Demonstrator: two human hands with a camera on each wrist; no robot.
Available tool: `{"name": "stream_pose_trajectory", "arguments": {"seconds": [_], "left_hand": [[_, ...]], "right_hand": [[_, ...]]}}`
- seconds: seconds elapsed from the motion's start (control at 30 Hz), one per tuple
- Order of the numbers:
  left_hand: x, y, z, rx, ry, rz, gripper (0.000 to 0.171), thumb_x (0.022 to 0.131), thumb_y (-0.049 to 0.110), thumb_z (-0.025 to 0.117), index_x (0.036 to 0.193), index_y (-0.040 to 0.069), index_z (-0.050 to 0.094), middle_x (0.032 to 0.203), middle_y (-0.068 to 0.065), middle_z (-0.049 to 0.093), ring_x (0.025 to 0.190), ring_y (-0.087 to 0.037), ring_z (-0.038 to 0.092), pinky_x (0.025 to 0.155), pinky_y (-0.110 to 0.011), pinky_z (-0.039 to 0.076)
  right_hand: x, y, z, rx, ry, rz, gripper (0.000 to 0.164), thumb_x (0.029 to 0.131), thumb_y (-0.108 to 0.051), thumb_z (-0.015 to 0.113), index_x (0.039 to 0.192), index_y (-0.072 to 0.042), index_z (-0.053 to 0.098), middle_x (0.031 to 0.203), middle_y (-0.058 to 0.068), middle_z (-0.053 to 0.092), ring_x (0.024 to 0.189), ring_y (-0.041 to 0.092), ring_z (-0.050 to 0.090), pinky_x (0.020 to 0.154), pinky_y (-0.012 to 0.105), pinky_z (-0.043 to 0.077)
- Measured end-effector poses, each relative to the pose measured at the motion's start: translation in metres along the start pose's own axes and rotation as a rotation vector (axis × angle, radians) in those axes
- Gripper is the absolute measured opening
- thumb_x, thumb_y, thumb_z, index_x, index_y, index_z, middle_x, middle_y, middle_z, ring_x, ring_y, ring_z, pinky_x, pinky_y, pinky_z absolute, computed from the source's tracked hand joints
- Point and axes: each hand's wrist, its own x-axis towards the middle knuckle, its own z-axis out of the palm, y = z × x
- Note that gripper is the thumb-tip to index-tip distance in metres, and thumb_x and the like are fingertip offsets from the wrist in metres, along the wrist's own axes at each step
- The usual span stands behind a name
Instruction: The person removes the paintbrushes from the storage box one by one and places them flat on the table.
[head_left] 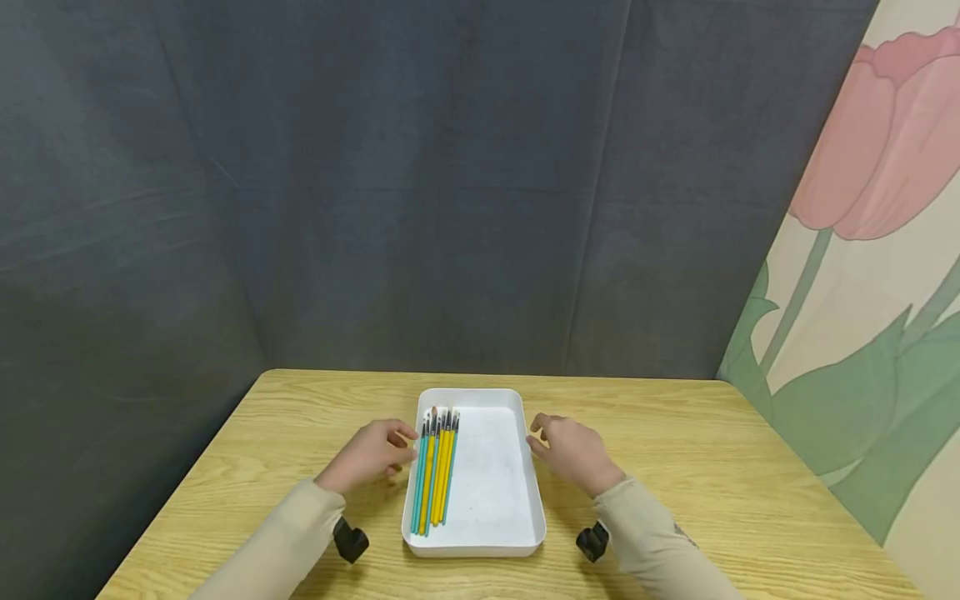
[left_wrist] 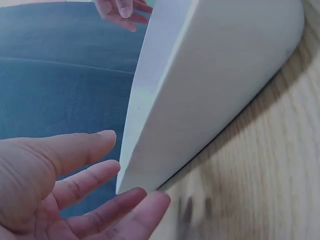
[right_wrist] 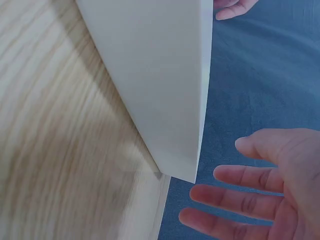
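A white rectangular tray (head_left: 491, 492) lies on the wooden table, its long sides pointing away from me. Along its left side, several paintbrushes (head_left: 437, 471) with yellow and teal handles lie side by side, bristles toward the far end. My left hand (head_left: 377, 454) is at the tray's left wall with fingers relaxed and spread; in the left wrist view its fingertips (left_wrist: 157, 200) come close to the wall. On the opposite side, my right hand (head_left: 572, 450) hovers by the right rim, fingers loosely extended and holding nothing. The right wrist view shows its fingers (right_wrist: 235, 200) apart beside the tray's wall (right_wrist: 155, 90).
The wooden table (head_left: 660, 425) extends on both sides of the tray. A dark cloth curtain (head_left: 450, 192) hangs behind the table's far edge, and a wall with a painted tulip (head_left: 877, 142) stands at the right. A black wrist camera (head_left: 350, 540) sits under the left sleeve.
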Motion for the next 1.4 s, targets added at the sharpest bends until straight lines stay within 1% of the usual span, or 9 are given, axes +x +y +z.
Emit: {"name": "stream_pose_trajectory", "arguments": {"seconds": [0.07, 0.17, 0.4, 0.67, 0.83, 1.0, 1.1, 1.27, 1.4], "left_hand": [[0.0, -0.002, 0.0, -0.073, -0.032, -0.009, 0.028, 0.089, 0.007, 0.067, 0.115, -0.003, 0.061, 0.093, -0.013, 0.062, 0.065, -0.019, 0.059, 0.06, -0.032, 0.053], [0.002, -0.005, 0.001, -0.129, -0.057, -0.026, 0.029, 0.09, 0.006, 0.065, 0.116, -0.005, 0.059, 0.094, -0.014, 0.062, 0.069, -0.019, 0.061, 0.062, -0.033, 0.056], [0.006, -0.008, 0.005, -0.191, -0.048, -0.058, 0.029, 0.089, 0.003, 0.065, 0.115, -0.007, 0.058, 0.091, -0.016, 0.06, 0.072, -0.02, 0.064, 0.066, -0.038, 0.059], [0.011, -0.009, 0.011, -0.184, 0.013, -0.092, 0.024, 0.087, -0.001, 0.067, 0.109, -0.004, 0.06, 0.087, -0.014, 0.058, 0.07, -0.02, 0.063, 0.062, -0.034, 0.058], [0.013, -0.011, 0.013, -0.193, 0.016, -0.123, 0.022, 0.086, -0.001, 0.067, 0.108, -0.003, 0.06, 0.087, -0.013, 0.058, 0.069, -0.019, 0.061, 0.061, -0.03, 0.057], [0.014, -0.013, 0.014, -0.197, 0.014, -0.121, 0.021, 0.086, -0.002, 0.067, 0.106, -0.002, 0.061, 0.086, -0.013, 0.059, 0.068, -0.018, 0.06, 0.06, -0.029, 0.057], [0.013, -0.013, 0.013, -0.2, 0.012, -0.115, 0.021, 0.086, -0.003, 0.067, 0.106, -0.003, 0.06, 0.086, -0.013, 0.059, 0.068, -0.018, 0.06, 0.06, -0.029, 0.057], [0.012, -0.011, 0.012, -0.197, 0.004, -0.113, 0.023, 0.086, -0.002, 0.067, 0.108, -0.004, 0.059, 0.086, -0.013, 0.058, 0.069, -0.018, 0.061, 0.061, -0.028, 0.057], [0.012, -0.012, 0.012, -0.198, 0.006, -0.114, 0.022, 0.086, -0.003, 0.067, 0.107, -0.003, 0.06, 0.086, -0.013, 0.058, 0.068, -0.018, 0.06, 0.06, -0.028, 0.057]], "right_hand": [[0.0, 0.001, 0.0, 0.009, -0.005, 0.002, 0.019, 0.091, -0.028, 0.066, 0.099, -0.011, 0.068, 0.084, 0.002, 0.068, 0.063, 0.012, 0.059, 0.05, 0.029, 0.047], [0.0, 0.001, -0.001, 0.023, -0.015, 0.009, 0.019, 0.091, -0.028, 0.066, 0.099, -0.011, 0.068, 0.084, 0.002, 0.068, 0.062, 0.011, 0.058, 0.05, 0.029, 0.046], [-0.001, 0.001, 0.0, 0.027, -0.022, 0.01, 0.018, 0.092, -0.028, 0.065, 0.099, -0.012, 0.068, 0.084, 0.002, 0.068, 0.058, 0.009, 0.054, 0.047, 0.026, 0.043], [0.0, 0.002, -0.001, 0.025, -0.023, 0.01, 0.018, 0.092, -0.027, 0.065, 0.1, -0.011, 0.068, 0.083, 0.001, 0.067, 0.058, 0.009, 0.054, 0.047, 0.027, 0.043], [0.0, 0.002, -0.002, 0.027, -0.029, 0.019, 0.018, 0.092, -0.027, 0.065, 0.1, -0.012, 0.068, 0.083, 0.001, 0.067, 0.061, 0.009, 0.056, 0.05, 0.028, 0.046], [0.002, -0.001, -0.004, 0.053, -0.046, 0.016, 0.018, 0.093, -0.028, 0.064, 0.102, -0.013, 0.068, 0.085, 0.0, 0.068, 0.06, 0.007, 0.054, 0.051, 0.026, 0.045], [0.005, -0.004, -0.008, 0.085, -0.058, 0.016, 0.018, 0.094, -0.028, 0.062, 0.103, -0.014, 0.068, 0.086, -0.001, 0.068, 0.061, 0.007, 0.055, 0.051, 0.026, 0.045], [0.014, -0.013, -0.016, 0.132, -0.065, -0.008, 0.017, 0.094, -0.028, 0.062, 0.103, -0.015, 0.068, 0.089, -0.001, 0.069, 0.07, 0.009, 0.06, 0.06, 0.03, 0.05], [0.024, -0.022, -0.024, 0.232, -0.104, -0.021, 0.015, 0.095, -0.026, 0.062, 0.103, -0.015, 0.068, 0.09, -0.001, 0.068, 0.076, 0.011, 0.062, 0.067, 0.033, 0.052]]}}
